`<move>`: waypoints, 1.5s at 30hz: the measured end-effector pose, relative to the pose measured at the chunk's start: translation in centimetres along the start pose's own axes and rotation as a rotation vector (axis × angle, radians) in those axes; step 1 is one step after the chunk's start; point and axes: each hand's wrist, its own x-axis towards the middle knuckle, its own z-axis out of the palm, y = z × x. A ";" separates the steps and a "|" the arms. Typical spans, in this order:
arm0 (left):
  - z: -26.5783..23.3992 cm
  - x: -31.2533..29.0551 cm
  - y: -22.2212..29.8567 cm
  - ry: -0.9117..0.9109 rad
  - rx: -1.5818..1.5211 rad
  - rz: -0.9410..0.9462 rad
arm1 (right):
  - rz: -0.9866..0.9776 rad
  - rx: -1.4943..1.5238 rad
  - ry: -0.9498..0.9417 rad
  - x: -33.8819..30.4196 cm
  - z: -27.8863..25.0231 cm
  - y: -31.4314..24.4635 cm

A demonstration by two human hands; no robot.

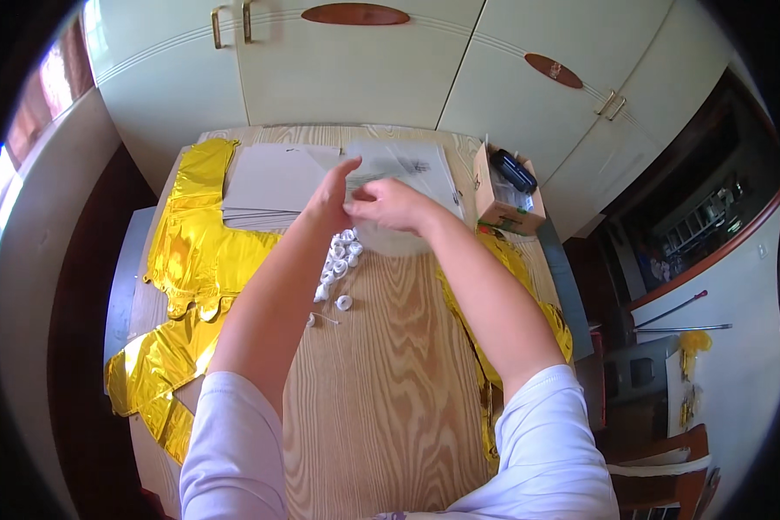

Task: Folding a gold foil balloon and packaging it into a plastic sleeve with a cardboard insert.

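Observation:
Both my arms reach out over the wooden table. My left hand (pixel 331 195) is near the right edge of the grey cards, its visible finger stretched out and the others hidden. Close beside it, my right hand (pixel 392 204) has its fingers curled in a pinch over a clear plastic bag (pixel 394 241). The hand hides much of where it grips the film. Behind both hands lie more flat clear plastic bags (pixel 407 160). Small white ribbon rolls (pixel 344 250) are heaped just below my left hand, and one roll (pixel 344 302) sits apart, nearer me.
Stacked grey cards (pixel 273 182) lie at the back left. Shiny gold foil balloons (pixel 204 260) cover the left side, and more gold foil (pixel 503 251) lies under my right forearm. A cardboard box (pixel 503 204) holding a black case (pixel 513 171) stands back right. Cabinets (pixel 347 74) border the far edge.

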 end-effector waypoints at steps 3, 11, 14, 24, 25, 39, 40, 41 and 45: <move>-3.6 4.1 1.3 0.065 0.103 0.104 | -0.066 0.166 0.140 0.2 -2.3 2.5; 1.2 3.8 0.0 0.589 1.176 0.395 | 0.461 -0.503 0.573 4.4 -7.8 17.0; 1.5 4.7 2.5 0.467 1.190 0.237 | 0.425 -0.451 0.433 5.6 -8.1 14.9; 3.3 5.2 3.0 0.443 1.241 0.037 | 0.670 -0.392 0.226 4.6 -7.8 9.0; 3.5 5.2 2.9 0.479 1.195 0.042 | 0.696 -0.384 0.211 4.6 -7.8 9.0; 3.0 3.4 4.8 0.011 0.185 0.019 | 0.511 -0.252 0.253 5.9 -8.5 14.6; 3.4 3.8 4.2 0.051 0.082 0.077 | 0.484 -0.231 0.255 5.9 -8.9 15.1; 4.3 4.5 4.2 0.260 0.060 0.084 | 0.463 -0.283 0.239 5.8 -9.4 15.7; 1.5 4.5 4.5 0.531 0.284 0.058 | 0.707 -0.293 0.201 5.6 -7.6 9.8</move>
